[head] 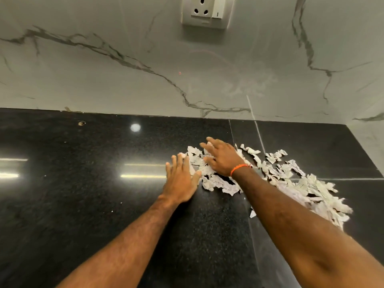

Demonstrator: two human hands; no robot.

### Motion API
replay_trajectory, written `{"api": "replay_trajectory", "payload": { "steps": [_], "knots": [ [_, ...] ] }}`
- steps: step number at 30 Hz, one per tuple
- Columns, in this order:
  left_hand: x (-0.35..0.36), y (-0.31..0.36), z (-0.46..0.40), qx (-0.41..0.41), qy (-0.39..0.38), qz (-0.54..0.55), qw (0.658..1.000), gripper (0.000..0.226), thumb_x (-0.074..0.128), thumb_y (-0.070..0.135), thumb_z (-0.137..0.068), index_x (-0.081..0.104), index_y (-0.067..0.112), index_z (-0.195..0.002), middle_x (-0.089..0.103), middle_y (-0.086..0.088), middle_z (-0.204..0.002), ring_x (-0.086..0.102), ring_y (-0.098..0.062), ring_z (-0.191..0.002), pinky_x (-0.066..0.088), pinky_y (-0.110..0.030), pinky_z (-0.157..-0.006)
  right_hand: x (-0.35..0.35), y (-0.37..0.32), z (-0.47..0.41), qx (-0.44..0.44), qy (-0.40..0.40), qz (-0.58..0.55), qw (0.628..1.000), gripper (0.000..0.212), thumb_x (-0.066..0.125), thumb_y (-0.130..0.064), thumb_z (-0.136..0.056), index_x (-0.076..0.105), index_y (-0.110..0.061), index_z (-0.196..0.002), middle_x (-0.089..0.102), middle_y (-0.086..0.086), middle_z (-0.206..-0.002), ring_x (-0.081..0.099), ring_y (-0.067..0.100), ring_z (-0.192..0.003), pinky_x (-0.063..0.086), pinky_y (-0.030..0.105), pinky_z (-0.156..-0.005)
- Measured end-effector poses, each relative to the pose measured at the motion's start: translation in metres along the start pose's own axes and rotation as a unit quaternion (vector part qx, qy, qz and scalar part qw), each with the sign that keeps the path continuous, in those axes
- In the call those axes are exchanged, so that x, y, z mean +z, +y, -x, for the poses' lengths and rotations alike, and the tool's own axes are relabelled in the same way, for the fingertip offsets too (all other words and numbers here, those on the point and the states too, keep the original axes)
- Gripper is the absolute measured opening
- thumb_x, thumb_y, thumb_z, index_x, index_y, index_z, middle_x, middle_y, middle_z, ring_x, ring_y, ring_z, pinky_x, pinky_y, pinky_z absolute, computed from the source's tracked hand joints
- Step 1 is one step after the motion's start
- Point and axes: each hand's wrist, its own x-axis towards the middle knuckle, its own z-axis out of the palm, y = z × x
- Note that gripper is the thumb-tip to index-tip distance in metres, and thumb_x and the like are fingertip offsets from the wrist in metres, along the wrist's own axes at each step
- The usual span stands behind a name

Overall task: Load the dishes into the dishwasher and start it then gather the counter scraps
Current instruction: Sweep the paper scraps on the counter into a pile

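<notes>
- Scraps [291, 179] of torn, crumpled paper lie in a loose heap on the black counter [83, 204], right of centre, trailing toward its right side.
- My left hand [181, 179] lies flat, fingers straight, against the heap's left edge, gripping nothing.
- My right hand [222, 157] rests on top of the scraps, fingers spread, orange band [239, 168] at the wrist.
- Behind, I see a marble-veined wall [104, 69] with a socket [204, 12].

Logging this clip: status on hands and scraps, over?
Left hand flat, open, at pile's left edge. Right hand spread on paper scraps. Scraps strewn rightward across black counter. Nothing in the way.
</notes>
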Motion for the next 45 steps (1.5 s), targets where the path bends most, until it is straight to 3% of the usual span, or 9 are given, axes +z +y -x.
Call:
{"api": "replay_trajectory", "payload": {
  "steps": [9, 15, 20, 25, 29, 34, 38, 41, 45],
  "knots": [
    [0.000, 0.016, -0.026, 0.029, 0.040, 0.006, 0.999, 0.085, 0.038, 0.066, -0.098, 0.015, 0.015, -0.162, 0.000, -0.013, -0.170, -0.002, -0.029, -0.157, 0.005, -0.053, -0.126, -0.019, 0.038, 0.070, 0.043, 0.018, 0.056, 0.997, 0.034, 0.050, -0.042, -0.093, 0.069, -0.034, -0.121, 0.060, -0.005, -0.136, 0.045, 0.019, -0.132, 0.028, 0.044, -0.111],
    [0.038, 0.064, -0.033, 0.145, -0.059, -0.058, 0.986, 0.074, 0.027, 0.059, -0.104, 0.012, 0.015, -0.162, 0.003, -0.013, -0.170, -0.006, -0.028, -0.157, -0.007, -0.054, -0.125, -0.008, 0.044, 0.103, 0.080, -0.036, 0.071, 0.994, 0.050, 0.042, -0.054, -0.098, 0.050, -0.035, -0.143, 0.041, -0.006, -0.155, 0.027, 0.020, -0.147, 0.019, 0.049, -0.120],
    [0.050, 0.093, -0.031, 0.210, -0.018, 0.059, 0.976, 0.055, 0.030, 0.047, -0.107, 0.031, 0.024, -0.158, 0.024, -0.006, -0.167, 0.014, -0.021, -0.156, -0.001, -0.048, -0.126, 0.003, 0.062, 0.163, 0.179, 0.078, 0.028, 0.980, 0.043, 0.041, -0.046, -0.101, 0.052, -0.032, -0.140, 0.046, -0.005, -0.151, 0.035, 0.020, -0.142, 0.025, 0.044, -0.117],
    [0.057, 0.090, -0.035, 0.146, 0.028, 0.009, 0.989, 0.062, 0.027, 0.053, -0.106, 0.034, 0.017, -0.156, 0.024, -0.011, -0.166, 0.010, -0.027, -0.156, -0.003, -0.057, -0.125, 0.023, 0.029, 0.197, 0.203, 0.041, 0.036, 0.978, 0.101, 0.029, -0.090, -0.081, 0.019, -0.026, -0.158, 0.014, -0.001, -0.167, 0.009, 0.024, -0.154, 0.008, 0.053, -0.124],
    [0.075, 0.122, -0.017, 0.199, -0.068, 0.099, 0.973, 0.067, 0.025, 0.055, -0.101, 0.034, 0.020, -0.156, 0.023, -0.006, -0.167, 0.009, -0.023, -0.157, -0.003, -0.054, -0.125, 0.041, 0.016, 0.217, 0.274, 0.024, 0.049, 0.960, 0.095, 0.031, -0.081, -0.088, 0.010, -0.022, -0.160, 0.000, 0.002, -0.169, -0.003, 0.028, -0.155, -0.002, 0.056, -0.123],
    [0.075, 0.142, -0.004, 0.273, -0.061, 0.110, 0.954, 0.056, 0.038, 0.048, -0.106, 0.034, 0.025, -0.156, 0.024, -0.004, -0.167, 0.015, -0.018, -0.155, 0.005, -0.053, -0.126, 0.031, 0.036, 0.257, 0.306, 0.104, 0.064, 0.944, 0.073, 0.036, -0.067, -0.096, 0.029, -0.024, -0.155, 0.025, 0.003, -0.163, 0.018, 0.029, -0.152, 0.017, 0.052, -0.122],
    [0.075, 0.132, -0.006, 0.313, -0.087, -0.038, 0.945, 0.083, 0.041, 0.069, -0.096, 0.017, 0.024, -0.161, 0.004, -0.009, -0.170, 0.001, -0.026, -0.157, 0.001, -0.052, -0.125, 0.030, 0.052, 0.289, 0.392, 0.206, 0.023, 0.896, 0.066, 0.040, -0.067, -0.095, 0.041, -0.026, -0.147, 0.040, 0.002, -0.154, 0.035, 0.027, -0.143, 0.031, 0.050, -0.116],
    [0.087, 0.137, 0.002, 0.354, -0.142, -0.099, 0.919, 0.093, 0.038, 0.078, -0.092, 0.007, 0.025, -0.162, -0.013, -0.007, -0.168, -0.014, -0.026, -0.155, -0.009, -0.053, -0.123, 0.034, 0.061, 0.299, 0.512, 0.195, -0.086, 0.832, 0.092, 0.038, -0.087, -0.082, 0.027, -0.030, -0.154, 0.023, 0.006, -0.163, 0.022, 0.031, -0.149, 0.025, 0.057, -0.118],
    [0.099, 0.164, 0.020, 0.341, -0.182, 0.000, 0.922, 0.072, 0.033, 0.065, -0.101, 0.013, 0.030, -0.161, -0.007, -0.002, -0.170, -0.014, -0.021, -0.155, -0.009, -0.053, -0.124, 0.037, 0.064, 0.281, 0.512, 0.135, -0.162, 0.833, 0.123, 0.037, -0.106, -0.057, 0.005, -0.042, -0.156, -0.003, 0.005, -0.168, 0.006, 0.038, -0.153, 0.012, 0.068, -0.116]
  ]
}}
